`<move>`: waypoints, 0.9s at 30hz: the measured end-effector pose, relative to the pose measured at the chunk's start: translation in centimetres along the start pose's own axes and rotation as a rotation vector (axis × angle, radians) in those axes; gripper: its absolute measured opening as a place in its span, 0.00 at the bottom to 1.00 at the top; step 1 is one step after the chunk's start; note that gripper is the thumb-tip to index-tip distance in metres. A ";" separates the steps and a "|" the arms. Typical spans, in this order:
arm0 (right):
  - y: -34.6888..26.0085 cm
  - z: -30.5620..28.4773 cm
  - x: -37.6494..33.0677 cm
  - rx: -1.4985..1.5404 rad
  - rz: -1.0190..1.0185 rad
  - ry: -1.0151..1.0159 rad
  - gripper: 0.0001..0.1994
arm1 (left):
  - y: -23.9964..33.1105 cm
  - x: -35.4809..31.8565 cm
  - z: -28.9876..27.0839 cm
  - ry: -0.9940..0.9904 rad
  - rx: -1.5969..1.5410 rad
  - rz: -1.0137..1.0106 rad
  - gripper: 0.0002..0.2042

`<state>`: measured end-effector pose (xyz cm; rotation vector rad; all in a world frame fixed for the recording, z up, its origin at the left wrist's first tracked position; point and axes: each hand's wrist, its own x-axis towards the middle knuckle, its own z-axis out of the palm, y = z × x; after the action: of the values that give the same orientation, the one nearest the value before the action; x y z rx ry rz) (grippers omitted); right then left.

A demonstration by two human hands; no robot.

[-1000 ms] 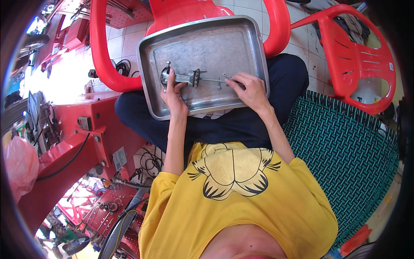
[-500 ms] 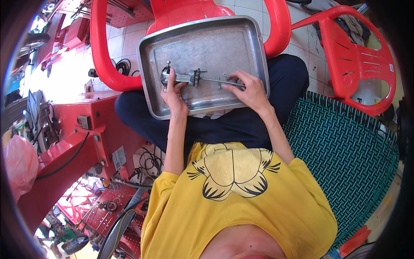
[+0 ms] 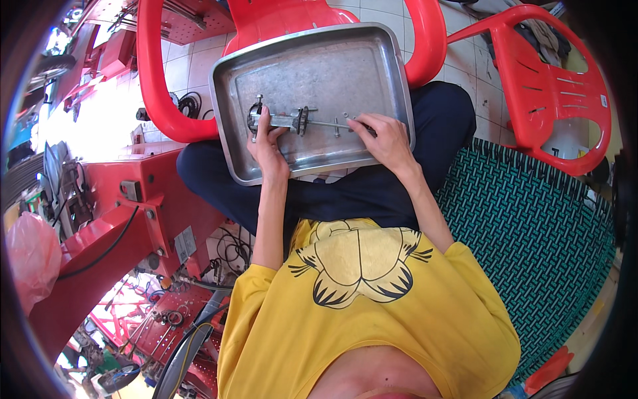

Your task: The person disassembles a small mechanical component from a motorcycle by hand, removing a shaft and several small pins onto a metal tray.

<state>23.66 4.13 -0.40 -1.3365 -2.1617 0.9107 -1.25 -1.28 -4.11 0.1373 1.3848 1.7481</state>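
Observation:
My left hand (image 3: 268,151) is closed round a grey metal mechanical part (image 3: 284,122), its thumb lying along the top. That part has a dark rounded end with a bolt on the left and a dark toothed or notched disc on the right. From the disc side a thin metal rod (image 3: 325,124) runs to my right hand (image 3: 387,141), whose fingers are pinched on its far end. The fingers hide what that end looks like. Beneath both hands lies a shallow metal tray (image 3: 312,70). A small bolt (image 3: 337,130) rests in it beside the rod.
Behind the tray stands a red plastic chair (image 3: 425,46), its armrests on both sides. Another red chair (image 3: 538,100) is at the far right. A green woven seat (image 3: 525,246) lies at my right, a red metal frame (image 3: 139,226) at my left. Cables (image 3: 232,249) hang near it.
My right hand's fingers have drawn closer together on the rod's end and shifted slightly. My left hand and the metal part stay nearly in place.

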 end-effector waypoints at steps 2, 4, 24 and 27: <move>-0.6 -0.3 0.0 0.059 0.040 -0.013 0.17 | 0.2 -0.2 0.3 0.004 -0.003 -0.001 0.16; -0.9 -0.5 0.0 0.077 0.045 -0.021 0.17 | 0.0 0.1 -0.2 0.007 -0.001 -0.007 0.16; -0.1 -0.2 -0.1 0.034 -0.019 0.014 0.14 | 0.0 0.0 -0.2 -0.010 -0.011 -0.009 0.16; 0.3 0.0 -0.3 0.022 -0.032 0.029 0.15 | 0.3 -0.3 0.2 -0.015 0.001 -0.008 0.16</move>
<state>23.97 3.95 -0.65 -1.2934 -2.1385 0.8952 -1.17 -1.34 -3.69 0.1445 1.3735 1.7367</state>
